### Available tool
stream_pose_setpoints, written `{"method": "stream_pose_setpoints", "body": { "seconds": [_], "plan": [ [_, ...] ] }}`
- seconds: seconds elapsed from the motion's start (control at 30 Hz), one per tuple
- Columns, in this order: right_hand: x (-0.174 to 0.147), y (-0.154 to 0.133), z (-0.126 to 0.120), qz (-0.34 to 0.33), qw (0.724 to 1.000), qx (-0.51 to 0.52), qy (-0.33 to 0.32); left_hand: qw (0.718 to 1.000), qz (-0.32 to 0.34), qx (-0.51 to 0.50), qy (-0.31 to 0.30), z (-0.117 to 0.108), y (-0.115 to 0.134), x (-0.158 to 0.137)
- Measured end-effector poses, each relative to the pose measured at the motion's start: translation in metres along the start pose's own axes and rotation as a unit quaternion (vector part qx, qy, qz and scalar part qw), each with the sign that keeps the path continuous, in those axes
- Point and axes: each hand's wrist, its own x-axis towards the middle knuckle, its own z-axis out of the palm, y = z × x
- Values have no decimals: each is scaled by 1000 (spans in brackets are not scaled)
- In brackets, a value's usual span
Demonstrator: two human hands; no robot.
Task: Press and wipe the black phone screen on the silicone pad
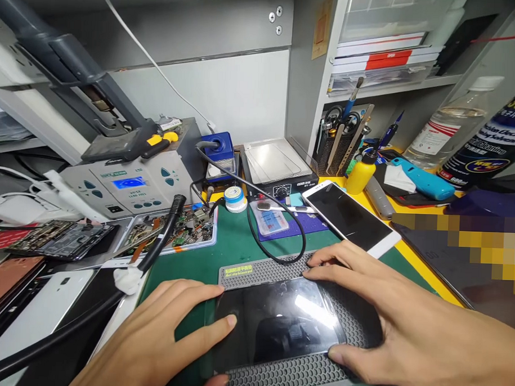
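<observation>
A glossy black phone screen [273, 328] lies face up on a grey honeycomb anti-slip pad [288, 380], reflecting light near its right end. My left hand [163, 330] is at the screen's left end, one fingertip pressed on the glass and another at the upper left corner. Its thumb tip shows by the lower left corner. My right hand [388, 310] spans the right end, with fingers at the upper edge and the thumb at the lower right corner. Whether anything lies under the screen is hidden.
Beyond the pad, a black cable [300, 234] loops over the green mat [234, 237]. A white phone [353, 219] lies behind my right hand. A hot plate [279, 165], a grey rework station [131, 183] and a tray of circuit boards [188, 227] stand behind. A black hose [163, 235] crosses at left.
</observation>
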Motion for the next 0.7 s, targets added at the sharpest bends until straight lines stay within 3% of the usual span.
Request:
{"method": "stream_pose_setpoints", "body": {
  "seconds": [0.3,0.7],
  "plan": [
    [-4,9,3,-21,1000,4,0,998,-63,-1,-20,-7,15,5],
    [-4,13,7,-22,999,33,24,980,-161,-49,-102,-18,19,8]
  ]
}}
